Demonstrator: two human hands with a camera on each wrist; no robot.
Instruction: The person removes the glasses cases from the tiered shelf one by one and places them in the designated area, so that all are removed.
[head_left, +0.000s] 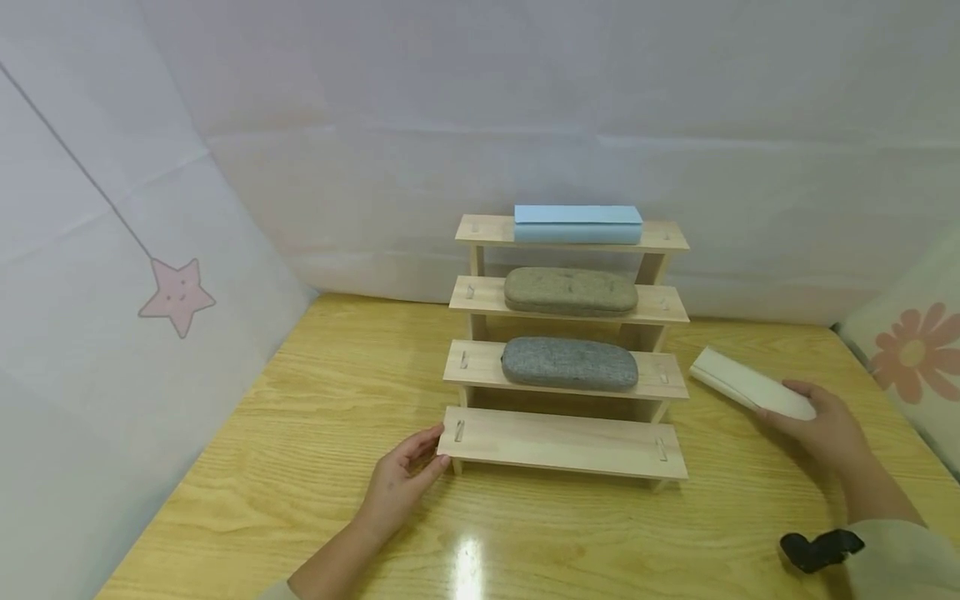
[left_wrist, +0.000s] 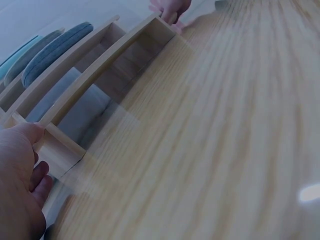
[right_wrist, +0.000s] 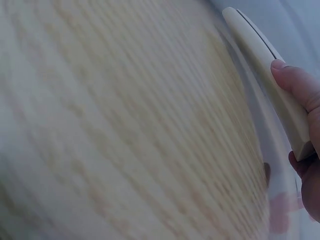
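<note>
The head view looks down at the stepped rack [head_left: 566, 350]; both wrist views skim close over the table [head_left: 300, 467].

Left hand [left_wrist: 17, 175] against wooden rack [left_wrist: 95, 75]

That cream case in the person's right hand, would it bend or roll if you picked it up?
The cream case looks stiff: it holds a straight line past the right hand gripping one end. Its flattish sides suggest it would probably not roll. The smooth surface may be slightly slippery.
</note>
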